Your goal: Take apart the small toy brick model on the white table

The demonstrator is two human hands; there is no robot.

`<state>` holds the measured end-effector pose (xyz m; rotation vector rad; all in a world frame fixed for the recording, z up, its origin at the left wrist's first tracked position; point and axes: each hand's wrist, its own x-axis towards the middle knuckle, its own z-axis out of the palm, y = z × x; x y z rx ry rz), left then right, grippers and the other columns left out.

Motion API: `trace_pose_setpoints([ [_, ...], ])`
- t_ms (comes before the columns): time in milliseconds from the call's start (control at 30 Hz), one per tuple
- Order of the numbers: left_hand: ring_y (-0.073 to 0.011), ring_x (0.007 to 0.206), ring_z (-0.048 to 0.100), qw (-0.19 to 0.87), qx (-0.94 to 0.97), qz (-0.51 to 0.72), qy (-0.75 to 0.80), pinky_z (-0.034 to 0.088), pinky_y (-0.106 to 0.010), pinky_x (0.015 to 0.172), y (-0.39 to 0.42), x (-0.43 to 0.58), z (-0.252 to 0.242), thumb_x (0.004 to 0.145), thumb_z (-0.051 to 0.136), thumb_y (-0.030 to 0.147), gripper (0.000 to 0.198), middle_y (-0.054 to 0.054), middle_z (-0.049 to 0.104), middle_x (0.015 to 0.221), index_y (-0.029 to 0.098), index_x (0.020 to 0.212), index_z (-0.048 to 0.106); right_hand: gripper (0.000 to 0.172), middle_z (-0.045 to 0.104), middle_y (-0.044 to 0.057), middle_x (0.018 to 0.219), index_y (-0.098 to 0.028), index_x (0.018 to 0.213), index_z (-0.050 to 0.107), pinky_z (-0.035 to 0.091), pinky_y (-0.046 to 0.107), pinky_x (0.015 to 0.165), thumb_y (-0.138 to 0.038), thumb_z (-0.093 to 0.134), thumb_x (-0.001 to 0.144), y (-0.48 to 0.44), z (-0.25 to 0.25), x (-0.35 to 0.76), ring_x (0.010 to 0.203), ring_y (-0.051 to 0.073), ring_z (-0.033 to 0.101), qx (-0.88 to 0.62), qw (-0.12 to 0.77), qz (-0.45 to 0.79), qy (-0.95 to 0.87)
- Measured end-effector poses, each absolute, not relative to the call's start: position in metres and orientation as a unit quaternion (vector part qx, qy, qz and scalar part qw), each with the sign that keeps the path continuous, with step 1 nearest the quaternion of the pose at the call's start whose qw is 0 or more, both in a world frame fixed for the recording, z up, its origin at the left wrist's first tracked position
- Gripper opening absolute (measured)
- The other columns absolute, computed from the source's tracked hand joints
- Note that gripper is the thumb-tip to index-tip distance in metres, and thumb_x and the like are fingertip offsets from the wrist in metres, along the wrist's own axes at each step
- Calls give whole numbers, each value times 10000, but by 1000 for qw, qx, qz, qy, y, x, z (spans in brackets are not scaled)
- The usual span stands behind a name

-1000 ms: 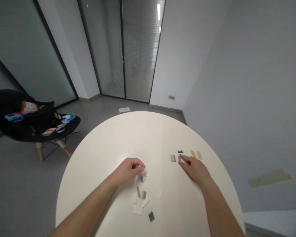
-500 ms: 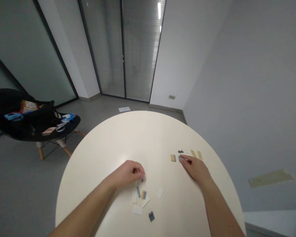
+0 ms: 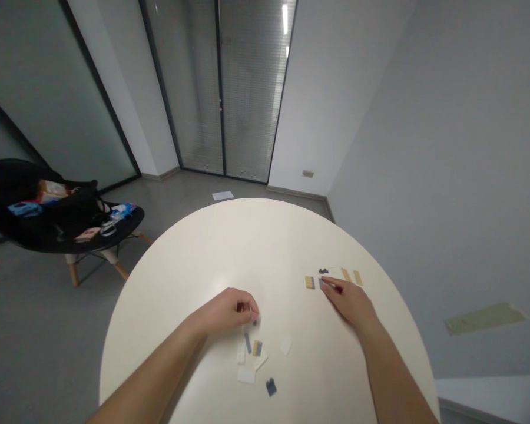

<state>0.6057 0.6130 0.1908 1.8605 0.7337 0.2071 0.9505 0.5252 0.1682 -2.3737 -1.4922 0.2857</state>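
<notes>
Over the middle of the round table, my left hand (image 3: 235,311) is closed in a pinch. At its fingertips is a small light piece with a dark spot (image 3: 255,322), too small to make out fully. Farther right, my right hand (image 3: 348,299) rests low on the table, thumb and forefinger closed at a small grey piece (image 3: 321,283), which they partly hide. Just left of that lies a tan and grey piece (image 3: 310,282). A dark notched piece (image 3: 323,271) sits beyond the fingers, and tan strips (image 3: 345,274) lie behind the hand.
Several loose flat pieces lie near my left hand: a grey strip (image 3: 248,343), a tan and grey piece (image 3: 257,348), white plates (image 3: 246,375) and a dark piece (image 3: 271,387). Past the white table's edge (image 3: 251,200) stands a black chair (image 3: 128,221) holding a bag.
My left fingertips have shifted very slightly, with the small piece still at them. My right hand stays almost where it was, at the grey piece.
</notes>
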Motion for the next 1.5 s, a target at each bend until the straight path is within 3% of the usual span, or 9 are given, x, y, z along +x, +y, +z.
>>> trace_pose_setpoints([
  [467, -125, 647, 542, 501, 810, 74, 295, 384, -210, 595, 614, 605, 187, 816, 544, 259, 235, -22, 680, 731, 142, 865, 741, 394, 721, 17, 820, -331, 1157, 711, 400, 278, 620, -505, 510, 868, 524, 170, 949, 727, 196, 633, -831, 160, 97, -523],
  [1133, -127, 624, 544, 525, 803, -14, 282, 372, -207, 566, 614, 594, 204, 719, 649, 279, 195, -1, 646, 667, 164, 837, 754, 430, 729, 29, 809, -311, 1154, 720, 417, 299, 629, -530, 503, 854, 524, 170, 949, 740, 218, 642, -827, 171, 107, -525],
  [1233, -130, 628, 549, 523, 803, -35, 284, 375, -211, 568, 615, 590, 204, 690, 685, 274, 221, 13, 630, 664, 175, 876, 752, 468, 748, 60, 919, -269, 1167, 719, 458, 326, 705, -533, 486, 859, 523, 168, 954, 824, 236, 659, -821, 212, 111, -518],
  [1333, -128, 626, 543, 528, 798, -60, 284, 375, -213, 568, 615, 587, 205, 648, 733, 246, 221, 34, 604, 666, 187, 861, 734, 497, 735, 103, 1075, -198, 1136, 730, 468, 363, 858, -509, 438, 881, 522, 167, 960, 991, 255, 649, -820, 315, 82, -472],
  [1500, -116, 597, 463, 482, 827, -80, 276, 296, -218, 520, 612, 587, 207, 526, 850, 233, 306, 68, 532, 653, 203, 735, 629, 506, 735, 142, 1065, -140, 1061, 742, 468, 414, 895, -518, 478, 851, 518, 172, 965, 1007, 298, 647, -817, 433, 36, -379],
])
